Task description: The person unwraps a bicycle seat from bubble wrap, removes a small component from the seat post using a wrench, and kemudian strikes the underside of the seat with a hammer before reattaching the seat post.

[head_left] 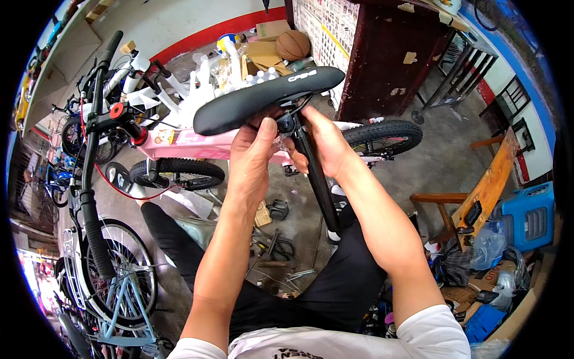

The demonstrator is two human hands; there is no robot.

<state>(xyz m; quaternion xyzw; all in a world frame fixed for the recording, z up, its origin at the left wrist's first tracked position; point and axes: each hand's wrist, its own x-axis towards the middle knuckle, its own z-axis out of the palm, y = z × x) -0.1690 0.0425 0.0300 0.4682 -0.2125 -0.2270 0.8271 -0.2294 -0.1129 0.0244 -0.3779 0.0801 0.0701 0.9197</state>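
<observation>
A black bicycle saddle (263, 103) is held up before me, tilted with its right end higher. From its underside a black seatpost (318, 185) slants down toward my right thigh. My left hand (252, 149) grips the saddle from below, thumb up beside the clamp (288, 124) and the other fingers partly hidden. My right hand (323, 140) is closed around the top of the seatpost just under the clamp. Behind them stands a pink bicycle frame (203, 143), partly covered by the saddle and my hands, with a black handlebar (95, 143) at its left.
Tools (278, 248) and a black pedal (278, 209) lie on the floor between my legs. A light blue bicycle (125, 305) stands at the left. At the right are a wooden bench (487, 179) and a blue case (526, 215). A basketball (293, 45) and cardboard sit behind.
</observation>
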